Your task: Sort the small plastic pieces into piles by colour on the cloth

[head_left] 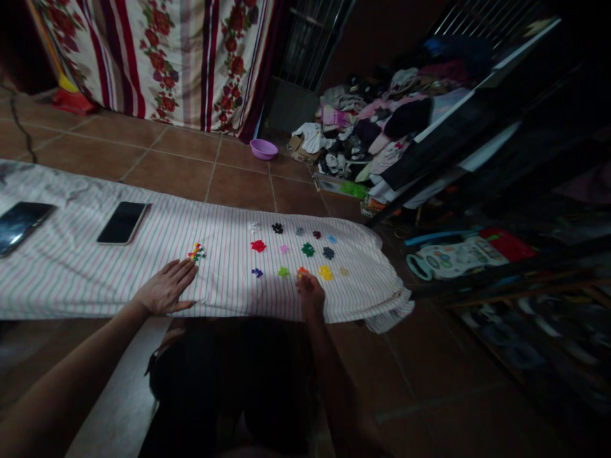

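Note:
My left hand (pixel 168 287) lies flat on the striped cloth, fingers stretched, its tips beside a small mixed heap of coloured pieces (pixel 196 252). With fingers pinched together, my right hand (pixel 311 294) is at the orange pile (pixel 302 272); whether a piece is between the fingertips I cannot make out. Around it sit small piles sorted by colour: lime green (pixel 283 272), yellow (pixel 326 273), tan (pixel 344 271), dark blue (pixel 257 273), red (pixel 258 246), pink (pixel 284 249), dark green (pixel 308 250) and dark grey (pixel 328 253). Farther back are white (pixel 254 226), black (pixel 277 228) and light blue (pixel 332 238) ones.
Two phones, one black-screened (pixel 123 222) and one at the far left (pixel 23 224), lie on the striped cloth (pixel 219 292). Beyond, on the tiled floor, are a purple basin (pixel 263 149) and a large heap of clothes (pixel 363 127). A floral curtain (pixel 191 63) hangs behind.

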The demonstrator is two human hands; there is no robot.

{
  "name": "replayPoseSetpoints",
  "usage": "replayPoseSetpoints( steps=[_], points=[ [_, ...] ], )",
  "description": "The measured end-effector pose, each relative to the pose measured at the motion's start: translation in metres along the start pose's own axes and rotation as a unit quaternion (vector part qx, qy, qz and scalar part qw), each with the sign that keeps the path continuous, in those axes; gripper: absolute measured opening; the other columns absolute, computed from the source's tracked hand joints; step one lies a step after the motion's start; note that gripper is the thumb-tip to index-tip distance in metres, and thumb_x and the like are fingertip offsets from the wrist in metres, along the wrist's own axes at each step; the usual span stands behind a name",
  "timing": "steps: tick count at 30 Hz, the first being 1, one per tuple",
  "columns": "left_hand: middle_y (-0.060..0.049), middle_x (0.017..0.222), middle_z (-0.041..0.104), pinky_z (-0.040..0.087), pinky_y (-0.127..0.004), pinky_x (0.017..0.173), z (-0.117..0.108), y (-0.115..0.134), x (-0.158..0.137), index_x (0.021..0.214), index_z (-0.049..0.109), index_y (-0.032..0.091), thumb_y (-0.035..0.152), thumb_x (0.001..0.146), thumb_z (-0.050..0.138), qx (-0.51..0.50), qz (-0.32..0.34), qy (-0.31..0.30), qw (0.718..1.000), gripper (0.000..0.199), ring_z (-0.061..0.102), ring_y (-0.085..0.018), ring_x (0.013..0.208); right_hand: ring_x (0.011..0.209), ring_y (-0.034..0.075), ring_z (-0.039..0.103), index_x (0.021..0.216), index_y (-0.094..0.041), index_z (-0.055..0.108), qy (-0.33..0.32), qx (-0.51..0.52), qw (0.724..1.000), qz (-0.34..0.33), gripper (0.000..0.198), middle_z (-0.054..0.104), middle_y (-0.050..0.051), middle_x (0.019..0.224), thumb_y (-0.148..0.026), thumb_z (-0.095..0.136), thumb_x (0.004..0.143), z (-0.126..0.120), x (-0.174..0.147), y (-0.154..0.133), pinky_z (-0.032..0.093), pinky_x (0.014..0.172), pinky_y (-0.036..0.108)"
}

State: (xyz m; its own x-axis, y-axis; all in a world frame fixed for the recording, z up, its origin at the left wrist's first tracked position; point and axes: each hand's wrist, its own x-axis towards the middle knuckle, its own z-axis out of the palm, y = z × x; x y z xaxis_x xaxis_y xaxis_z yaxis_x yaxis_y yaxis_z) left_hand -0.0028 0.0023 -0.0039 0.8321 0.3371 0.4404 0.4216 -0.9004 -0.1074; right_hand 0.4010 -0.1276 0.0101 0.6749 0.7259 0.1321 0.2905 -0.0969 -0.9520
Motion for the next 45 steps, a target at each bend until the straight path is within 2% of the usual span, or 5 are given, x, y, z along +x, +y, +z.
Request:
replayPoseSetpoints(
  steps=[11,17,24,31,45],
  points=[
    [-0.029,0.134,0.054,0.043,-0.053,0.101,0.000,0.000,0.000,0.132,0.054,0.002,0.060,0.090,0.049,0.011,0.001,-0.015,1.000,0.073,0.051,-0.040,0.126,0.068,0.017,0.060,0.094,-0.017,0.065,0.060,-0.003,0.998,0.037,0.048,0.068,0.004,0.079,-0.058,0.062,0.069,-0.022,0.014,0.010,0.047,0.061,0.029],
    [-0.028,0.132,0.056,0.044,-0.052,0.100,-0.001,0.000,0.000,0.131,0.055,0.002,0.060,0.090,0.048,0.019,0.005,-0.010,1.000,0.072,0.052,-0.040,0.125,0.065,0.016,0.053,0.092,-0.018,0.065,0.101,-0.078,0.992,0.004,0.037,0.061,0.000,0.070,-0.048,0.055,0.073,-0.040,0.026,0.020,0.046,0.064,0.029],
    [-0.028,0.132,0.056,0.044,-0.053,0.101,-0.001,0.000,0.001,0.130,0.056,0.001,0.060,0.090,0.048,0.022,0.003,-0.019,1.000,0.072,0.052,-0.040,0.125,0.079,0.022,0.059,0.090,-0.016,0.066,0.153,-0.140,0.976,-0.059,0.041,0.068,0.009,0.086,-0.048,0.048,0.072,-0.064,0.059,0.032,0.049,0.076,0.035],
    [-0.027,0.136,0.053,0.043,-0.053,0.102,0.001,0.000,-0.001,0.132,0.055,0.003,0.063,0.090,0.045,0.027,-0.006,-0.037,0.999,0.074,0.050,-0.040,0.128,0.080,0.023,0.061,0.086,-0.017,0.067,0.122,-0.200,0.969,-0.084,0.038,0.069,0.010,0.088,-0.045,0.045,0.071,-0.078,0.082,0.043,0.049,0.080,0.036],
    [-0.027,0.136,0.053,0.043,-0.055,0.103,0.001,-0.001,-0.001,0.133,0.054,0.004,0.061,0.088,0.052,-0.012,-0.017,-0.037,0.999,0.072,0.049,-0.040,0.129,0.084,0.024,0.063,0.086,-0.016,0.070,0.099,-0.203,0.973,-0.051,0.037,0.071,0.011,0.093,-0.038,0.046,0.067,-0.073,0.083,0.036,0.050,0.084,0.039]
  ],
)
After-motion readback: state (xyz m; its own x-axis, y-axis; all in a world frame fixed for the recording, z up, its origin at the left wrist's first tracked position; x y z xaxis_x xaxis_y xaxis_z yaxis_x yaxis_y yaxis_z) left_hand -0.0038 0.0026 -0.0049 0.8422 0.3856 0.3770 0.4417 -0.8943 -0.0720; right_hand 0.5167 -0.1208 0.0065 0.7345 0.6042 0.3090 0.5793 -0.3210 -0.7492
